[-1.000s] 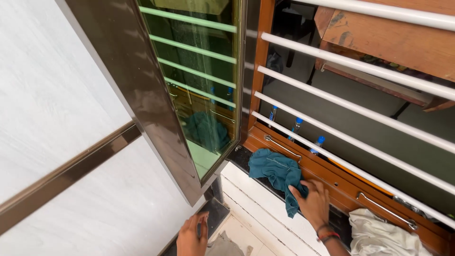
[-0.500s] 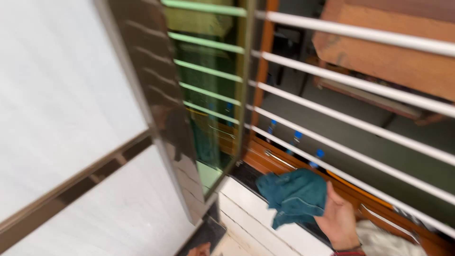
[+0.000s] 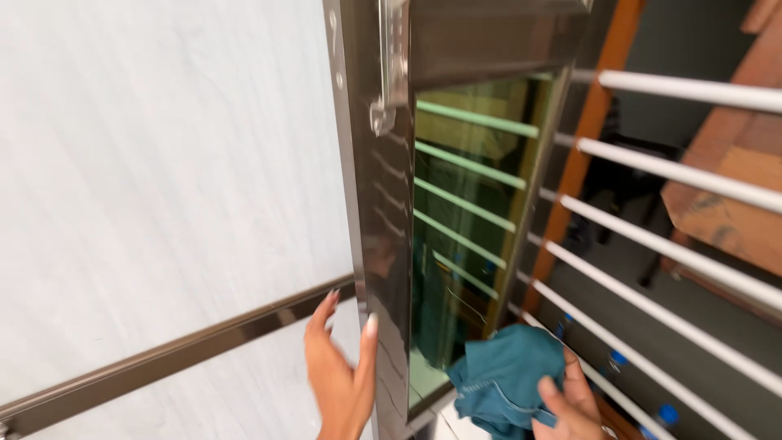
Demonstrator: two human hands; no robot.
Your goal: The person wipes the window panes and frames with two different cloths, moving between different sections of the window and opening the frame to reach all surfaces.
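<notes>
Cloth (image 3: 509, 379) is now lifted off the wooden sill and gripped by closed right-hand fingers (image 3: 547, 391) at the glass pane (image 3: 464, 236). Left-hand fingers (image 3: 368, 330), open, are now pressed flat against the window frame (image 3: 376, 244), so wiping seems shifted to the pane.

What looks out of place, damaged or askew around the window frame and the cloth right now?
Nothing stands out. The left hand rests its thumb on the edge of the glossy dark window frame, and the right hand grips the bunched teal cloth by the glass pane. The white bars run evenly; no cracks or spills show.
</notes>
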